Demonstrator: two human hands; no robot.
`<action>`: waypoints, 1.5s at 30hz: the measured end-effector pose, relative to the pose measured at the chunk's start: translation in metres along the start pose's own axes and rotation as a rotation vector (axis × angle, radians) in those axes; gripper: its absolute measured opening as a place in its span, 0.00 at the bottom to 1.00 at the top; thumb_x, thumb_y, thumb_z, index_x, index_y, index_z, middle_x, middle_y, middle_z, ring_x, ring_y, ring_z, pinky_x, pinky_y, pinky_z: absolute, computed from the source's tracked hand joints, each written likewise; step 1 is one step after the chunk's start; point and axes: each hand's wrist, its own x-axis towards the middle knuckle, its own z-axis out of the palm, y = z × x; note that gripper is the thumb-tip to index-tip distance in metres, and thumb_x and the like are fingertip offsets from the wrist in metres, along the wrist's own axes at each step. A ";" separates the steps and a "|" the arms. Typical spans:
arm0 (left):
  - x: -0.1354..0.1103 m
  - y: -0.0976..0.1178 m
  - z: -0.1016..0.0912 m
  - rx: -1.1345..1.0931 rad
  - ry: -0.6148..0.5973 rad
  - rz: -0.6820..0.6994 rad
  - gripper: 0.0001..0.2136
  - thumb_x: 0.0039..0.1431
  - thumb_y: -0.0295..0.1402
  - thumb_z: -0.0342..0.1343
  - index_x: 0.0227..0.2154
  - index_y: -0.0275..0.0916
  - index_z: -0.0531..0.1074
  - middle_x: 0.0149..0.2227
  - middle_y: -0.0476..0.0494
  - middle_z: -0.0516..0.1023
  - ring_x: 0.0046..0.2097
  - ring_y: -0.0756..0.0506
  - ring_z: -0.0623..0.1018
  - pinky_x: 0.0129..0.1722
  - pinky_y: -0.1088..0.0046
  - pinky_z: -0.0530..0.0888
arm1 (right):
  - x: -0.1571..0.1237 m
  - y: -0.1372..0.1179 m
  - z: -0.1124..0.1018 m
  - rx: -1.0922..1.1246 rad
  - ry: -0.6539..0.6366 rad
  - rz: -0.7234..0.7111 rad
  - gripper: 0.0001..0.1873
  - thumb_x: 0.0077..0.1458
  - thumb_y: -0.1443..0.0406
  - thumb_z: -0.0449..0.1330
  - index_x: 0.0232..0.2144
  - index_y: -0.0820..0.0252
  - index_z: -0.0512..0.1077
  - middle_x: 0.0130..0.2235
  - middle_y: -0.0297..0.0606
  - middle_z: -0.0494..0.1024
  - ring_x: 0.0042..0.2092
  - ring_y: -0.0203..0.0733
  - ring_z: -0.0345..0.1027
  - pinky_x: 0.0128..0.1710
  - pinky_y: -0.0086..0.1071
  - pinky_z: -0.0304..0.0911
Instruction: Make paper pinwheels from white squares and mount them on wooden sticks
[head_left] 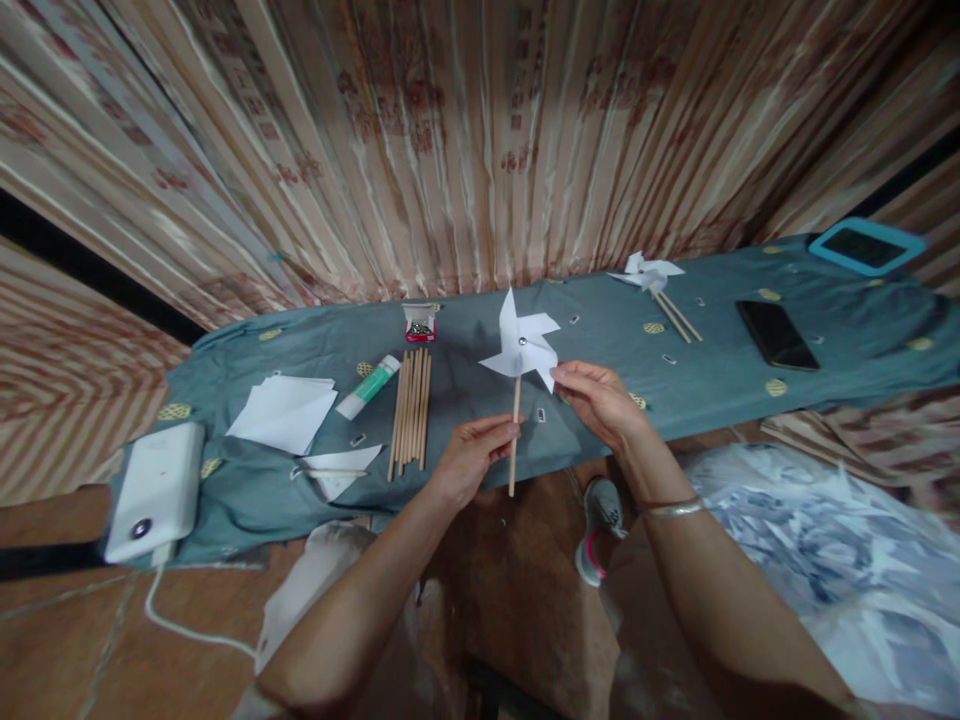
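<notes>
A white paper pinwheel (536, 328) with a silver pin at its centre is fixed to the top of a round wooden stick. My left hand (474, 455) pinches that stick (514, 440) partway down, its lower end sticking out past the fingers. My right hand (600, 398) has its thumb and fingertips closed at the tip of the pinwheel's lower right blade. Left of the pinwheel lie several loose wooden sticks (410, 410) side by side. Behind them stands an open small red and white box (420, 325) with shiny metal pins inside.
Finished pinwheels (649, 270) lie at the back right, near a black phone (777, 335) and a blue-framed tablet (868, 246). Leftward are a glue stick (368, 387), white paper sheets (285, 412), a folded paper piece with scissors-like edge (341, 470) and a white power bank (154, 490).
</notes>
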 end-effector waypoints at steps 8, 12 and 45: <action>0.000 0.000 -0.001 -0.008 0.000 0.014 0.17 0.32 0.37 0.74 0.28 0.37 0.82 0.25 0.47 0.79 0.29 0.53 0.72 0.33 0.75 0.68 | -0.003 0.004 0.008 0.016 -0.039 0.052 0.17 0.30 0.54 0.75 0.17 0.56 0.75 0.22 0.29 0.73 0.27 0.33 0.63 0.34 0.31 0.60; 0.000 0.000 -0.001 -0.005 0.006 0.015 0.17 0.31 0.38 0.74 0.29 0.37 0.82 0.26 0.47 0.79 0.29 0.53 0.73 0.34 0.75 0.69 | -0.004 0.006 0.011 0.032 -0.054 0.063 0.17 0.30 0.54 0.75 0.17 0.56 0.74 0.22 0.29 0.73 0.27 0.32 0.63 0.34 0.30 0.60; -0.004 0.002 -0.003 0.013 -0.038 -0.020 0.19 0.30 0.39 0.74 0.29 0.36 0.82 0.24 0.48 0.78 0.28 0.53 0.72 0.33 0.77 0.68 | 0.007 -0.008 -0.028 -0.021 0.208 -0.020 0.20 0.28 0.51 0.75 0.20 0.57 0.78 0.24 0.31 0.78 0.26 0.30 0.68 0.26 0.23 0.63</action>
